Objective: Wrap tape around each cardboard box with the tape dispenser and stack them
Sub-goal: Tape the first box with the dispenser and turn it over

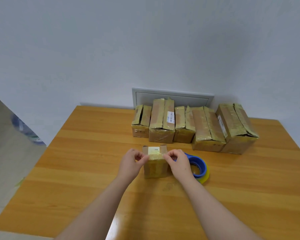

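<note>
A small cardboard box (155, 168) with a white label on top stands in the middle of the wooden table (80, 170). A strip of clear yellowish tape stretches across its top. My left hand (131, 163) pinches the tape's left end at the box's left edge. My right hand (177, 161) pinches the right end at the right edge. A blue tape dispenser (198, 166) with a yellowish roll lies on the table just right of the box, partly behind my right hand.
Several taped cardboard boxes (190, 127) stand in a row at the table's back right, against the wall and a grey panel (171, 96). A water bottle (24, 129) sits on the floor off the left edge.
</note>
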